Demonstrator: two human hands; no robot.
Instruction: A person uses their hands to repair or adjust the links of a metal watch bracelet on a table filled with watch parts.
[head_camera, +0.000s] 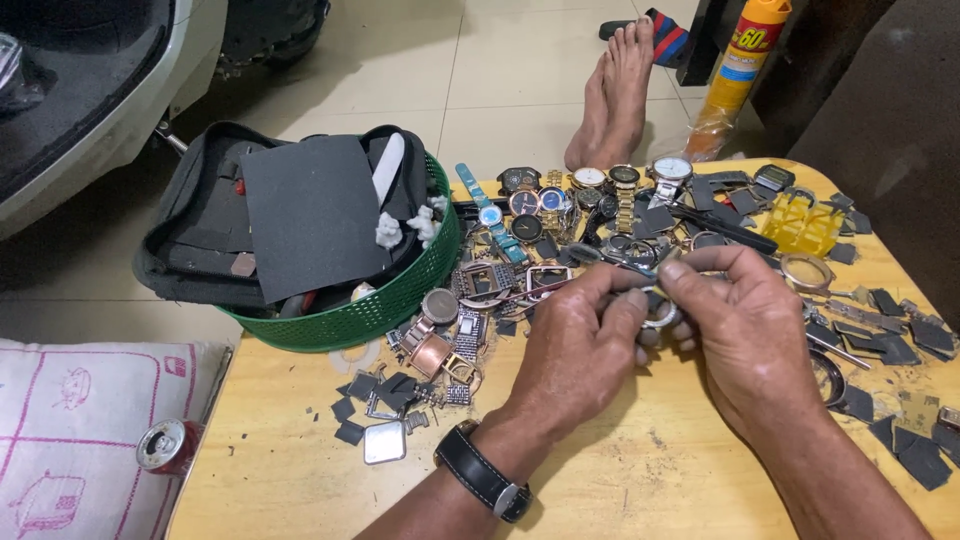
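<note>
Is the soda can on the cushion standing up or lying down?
Lying down: the soda can rests on its side on the cushion, its top facing the camera.

Both forearms reaching in from below, meeting above centre. Left hand (580, 345) knuckles up, fingers curled inward, thumb and forefinger pinched together. Right hand (735, 325) mirrored against it, fingertips (672, 272) bent down and pinched, touching the left's.

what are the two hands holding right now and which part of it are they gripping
Both the left hand and right hand pinch a small silver watch case by its rim, fingertips on opposite sides.
</note>
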